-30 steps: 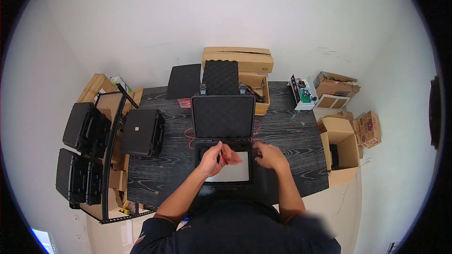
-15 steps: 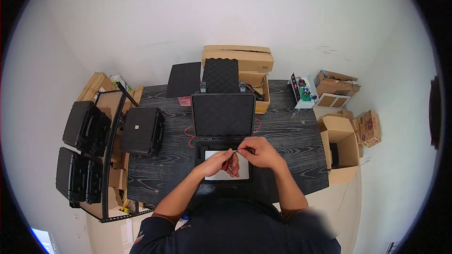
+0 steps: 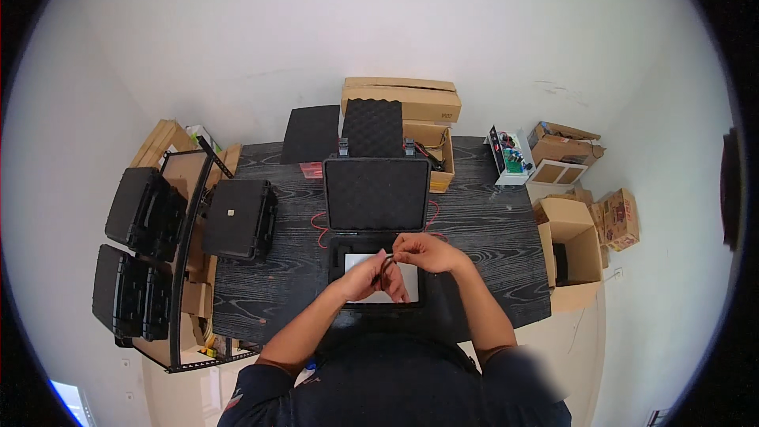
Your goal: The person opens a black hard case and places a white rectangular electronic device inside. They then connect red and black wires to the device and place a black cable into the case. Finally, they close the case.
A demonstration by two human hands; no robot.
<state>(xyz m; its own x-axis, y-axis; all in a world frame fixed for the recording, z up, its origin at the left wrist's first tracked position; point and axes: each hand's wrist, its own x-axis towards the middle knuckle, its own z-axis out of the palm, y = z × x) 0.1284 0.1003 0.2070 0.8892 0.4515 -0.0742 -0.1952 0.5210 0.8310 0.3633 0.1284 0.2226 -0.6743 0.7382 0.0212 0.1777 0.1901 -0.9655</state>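
Note:
Both of my hands meet over an open black hard case (image 3: 421, 294) with a white panel (image 3: 360, 294) in its base. My left hand (image 3: 368, 277), palm turned inward, is curled around a thin dark cable (image 3: 387, 262), its lower fingers partly extended. The fingertips of my right hand (image 3: 423, 253) pinch the cable's upper part, close to my left thumb. The cable looks bent at that spot; most of it is hidden by my fingers. Behind my hands the case lid (image 3: 376, 194), lined with dark foam, stands raised.
Red cable (image 3: 319, 229) lies beside the case on the dark wood-grain table (image 3: 490, 229). A closed black case (image 3: 239, 220) sits left, near a rack with several more. Behind the lid are egg-crate foam (image 3: 371, 126) and cardboard boxes (image 3: 402, 99). A circuit-board unit (image 3: 511, 156) stands back right.
My right hand has moved slightly left, closer to my left hand. The red part seen in my left palm earlier is no longer visible; the dark cable shows there now.

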